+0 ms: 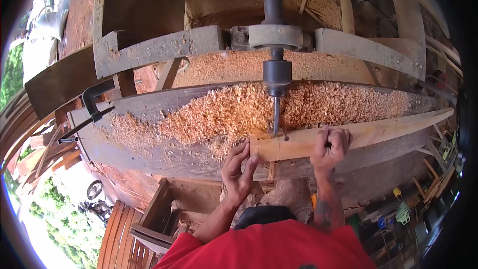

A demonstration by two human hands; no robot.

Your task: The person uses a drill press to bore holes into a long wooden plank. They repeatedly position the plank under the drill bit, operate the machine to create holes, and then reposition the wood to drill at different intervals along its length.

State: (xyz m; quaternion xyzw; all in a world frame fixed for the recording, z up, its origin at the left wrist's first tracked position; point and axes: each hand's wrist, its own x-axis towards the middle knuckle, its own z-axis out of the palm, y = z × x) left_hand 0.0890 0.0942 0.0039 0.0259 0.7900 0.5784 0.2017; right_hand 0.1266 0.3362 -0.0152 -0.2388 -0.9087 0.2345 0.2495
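A long pale wooden board (298, 145), narrowing to the right, lies on a plank bench. Pencil lines cross it near its left end, and a dark round spot marks its far edge. My left hand (239, 172) holds the left end between thumb and fingers. Farther right, my right hand (331, 147) is curled over the board and grips it; part of its hold is hidden. Between my hands, a drill bit (276, 116) in a dark drill chuck (277, 74) reaches the board's far edge. Its tip is hard to make out among the shavings.
Wood shavings (220, 108) are heaped behind the board on the plank bench (142, 157). A C-clamp (91, 104) grips the bench's left end. Beyond, a wooden frame (160, 50) carries the spindle bearing (275, 37). Stacked boards (37, 134) lie at left.
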